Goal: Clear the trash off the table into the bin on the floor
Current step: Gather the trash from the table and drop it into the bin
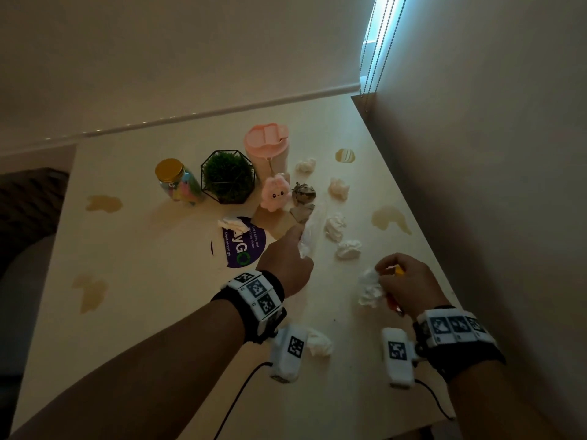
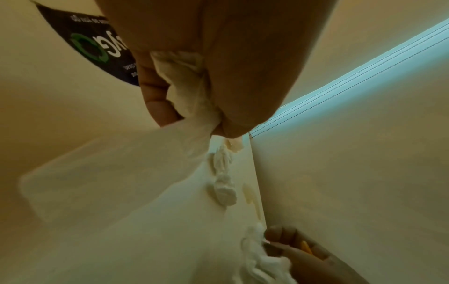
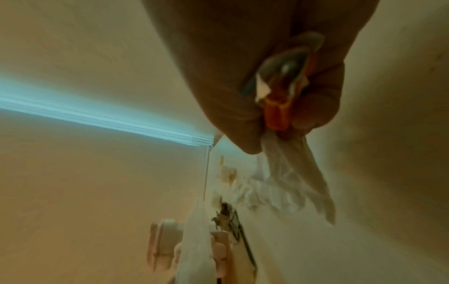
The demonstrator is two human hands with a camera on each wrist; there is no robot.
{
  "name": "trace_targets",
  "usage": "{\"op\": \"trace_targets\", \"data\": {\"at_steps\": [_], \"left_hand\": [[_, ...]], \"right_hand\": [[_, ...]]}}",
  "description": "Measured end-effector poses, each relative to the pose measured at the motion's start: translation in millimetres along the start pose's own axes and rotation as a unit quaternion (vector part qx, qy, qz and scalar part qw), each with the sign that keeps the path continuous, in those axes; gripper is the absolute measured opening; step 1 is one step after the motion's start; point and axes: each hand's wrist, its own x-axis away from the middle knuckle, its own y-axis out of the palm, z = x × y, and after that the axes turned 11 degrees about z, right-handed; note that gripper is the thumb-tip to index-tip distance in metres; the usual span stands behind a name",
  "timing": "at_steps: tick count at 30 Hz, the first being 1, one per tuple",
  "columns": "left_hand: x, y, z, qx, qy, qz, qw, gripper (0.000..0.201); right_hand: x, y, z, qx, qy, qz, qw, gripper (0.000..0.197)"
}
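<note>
My left hand point(image 1: 292, 258) grips a clear plastic bag point(image 1: 313, 227) together with a bit of white tissue point(image 2: 187, 84) above the middle of the table point(image 1: 143, 312). My right hand point(image 1: 403, 281) holds a crumpled white tissue point(image 1: 370, 287) and an orange-yellow wrapper point(image 3: 277, 113) low over the table's right side. More crumpled tissues point(image 1: 348, 249) lie between the hands and the back; another tissue point(image 1: 319, 341) lies near my left wrist. Brown crumpled paper point(image 1: 303, 198) sits by a pink plush. No bin is in view.
A gold-lidded jar point(image 1: 178, 182), a plant in a wire pot point(image 1: 227, 176), a pink tumbler point(image 1: 268, 147), a pink plush point(image 1: 275, 192) and a purple-and-white sign point(image 1: 244, 246) stand at the back middle. Stains point(image 1: 390, 219) mark the tabletop. A wall point(image 1: 492, 154) borders the right.
</note>
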Motion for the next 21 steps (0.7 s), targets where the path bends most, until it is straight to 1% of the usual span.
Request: {"op": "trace_targets", "data": {"at_steps": [2, 4, 6, 8, 9, 10, 11, 13, 14, 15, 18, 21], "left_hand": [[13, -6, -1, -0.015, 0.029, -0.03, 0.999, 0.035], [36, -8, -4, -0.052, 0.07, -0.079, 0.993, 0.037], [67, -5, -9, -0.089, 0.091, -0.137, 0.982, 0.053], [90, 6, -18, -0.142, 0.106, -0.178, 0.968, 0.072], [97, 13, -23, -0.178, 0.107, -0.197, 0.958, 0.08], [102, 19, -27, -0.207, 0.1, -0.211, 0.95, 0.083], [104, 25, -31, -0.225, 0.091, -0.215, 0.946, 0.078], [105, 32, -34, -0.232, 0.077, -0.194, 0.95, 0.052], [105, 33, -35, -0.226, 0.07, -0.181, 0.955, 0.042], [105, 33, -36, -0.211, 0.063, -0.168, 0.961, 0.036], [105, 19, -35, -0.149, 0.042, -0.133, 0.979, 0.032], [96, -6, -34, -0.078, 0.048, -0.071, 0.993, 0.029]], "right_hand": [[6, -10, -3, -0.036, -0.01, -0.001, 0.999, 0.03], [4, -14, -6, -0.048, -0.017, 0.019, 0.999, 0.032], [-5, -13, -11, -0.035, -0.019, 0.032, 0.999, 0.027], [-14, -9, -18, 0.013, -0.03, 0.036, 0.999, 0.017], [-17, -5, -22, 0.049, -0.047, 0.034, 0.997, 0.018], [-20, 2, -27, 0.089, -0.067, 0.031, 0.993, 0.024], [-22, 10, -32, 0.124, -0.084, 0.026, 0.988, 0.033], [-28, 29, -39, 0.162, -0.106, 0.005, 0.981, 0.05], [-31, 38, -40, 0.174, -0.113, -0.005, 0.978, 0.052], [-35, 46, -39, 0.188, -0.115, -0.01, 0.975, 0.049], [-41, 60, -37, 0.208, -0.1, -0.006, 0.973, 0.024], [-38, 64, -35, 0.214, -0.104, -0.023, 0.971, 0.013]]}}
